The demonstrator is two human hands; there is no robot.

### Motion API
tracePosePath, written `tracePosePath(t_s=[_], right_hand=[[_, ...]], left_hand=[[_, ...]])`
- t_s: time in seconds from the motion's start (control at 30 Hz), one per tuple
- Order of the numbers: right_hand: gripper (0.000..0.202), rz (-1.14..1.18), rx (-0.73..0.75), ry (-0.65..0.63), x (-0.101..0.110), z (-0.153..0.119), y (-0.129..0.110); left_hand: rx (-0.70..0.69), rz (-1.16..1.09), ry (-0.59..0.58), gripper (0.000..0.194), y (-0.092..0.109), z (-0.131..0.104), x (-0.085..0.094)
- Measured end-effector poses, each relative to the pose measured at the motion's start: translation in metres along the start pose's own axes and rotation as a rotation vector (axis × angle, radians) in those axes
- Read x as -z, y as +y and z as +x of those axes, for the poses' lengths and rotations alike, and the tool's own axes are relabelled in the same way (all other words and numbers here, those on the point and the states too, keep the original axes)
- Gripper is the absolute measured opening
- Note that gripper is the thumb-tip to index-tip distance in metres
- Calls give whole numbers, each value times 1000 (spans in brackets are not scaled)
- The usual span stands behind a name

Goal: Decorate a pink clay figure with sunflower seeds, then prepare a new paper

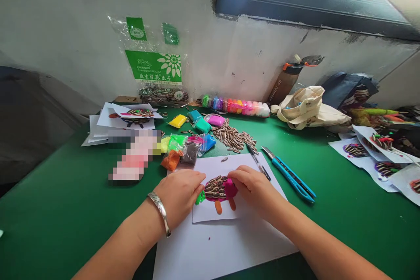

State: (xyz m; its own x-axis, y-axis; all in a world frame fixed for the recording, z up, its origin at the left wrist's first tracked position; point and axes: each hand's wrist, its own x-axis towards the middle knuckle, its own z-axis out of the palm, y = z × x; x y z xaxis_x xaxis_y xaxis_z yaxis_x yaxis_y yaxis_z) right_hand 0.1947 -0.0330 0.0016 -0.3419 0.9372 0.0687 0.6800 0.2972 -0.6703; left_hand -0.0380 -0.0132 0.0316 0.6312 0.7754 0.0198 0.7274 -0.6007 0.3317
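Note:
On a small white card [210,216] lies a clay animal figure [216,187] with a magenta body, two orange legs and a green tail. Striped sunflower seeds cover its back in overlapping rows. My left hand [179,192], with a silver bangle at the wrist, has its closed fingers at the green tail end. My right hand [251,186] curls its fingertips onto the magenta head from the other side. Both hands rest at the figure's edges, and the undersides of their fingers are hidden. A larger white sheet [197,249] lies beneath the card.
Behind are a loose seed pile [229,135], bagged coloured clay [189,152], a seed bag [157,70] and a clay pack [236,106]. A pen [259,162] and blue utility knife [290,175] lie right. Finished cards [357,153], a bottle [284,81] and a cloth bag [305,107] stand farther off.

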Motion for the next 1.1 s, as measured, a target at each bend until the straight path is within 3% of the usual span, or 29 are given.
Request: tracePosePath(t_s=[0.17, 0.33, 0.77, 0.93, 1.1], right_hand=[[22, 45, -55, 34, 11, 5, -4], [26, 156, -40, 3, 4, 5, -2], [28, 30, -28, 54, -8, 4, -6], [18, -89, -64, 148, -20, 2, 0], [20, -161, -59, 164, -27, 1, -1]], left_hand=[[-115, -63, 59, 23, 6, 3, -11], [-204, -65, 111, 22, 10, 5, -23], [-199, -22, 109, 27, 7, 6, -38], [-198, -14, 88, 24, 9, 6, -36], [-189, -22, 78, 23, 11, 7, -33]])
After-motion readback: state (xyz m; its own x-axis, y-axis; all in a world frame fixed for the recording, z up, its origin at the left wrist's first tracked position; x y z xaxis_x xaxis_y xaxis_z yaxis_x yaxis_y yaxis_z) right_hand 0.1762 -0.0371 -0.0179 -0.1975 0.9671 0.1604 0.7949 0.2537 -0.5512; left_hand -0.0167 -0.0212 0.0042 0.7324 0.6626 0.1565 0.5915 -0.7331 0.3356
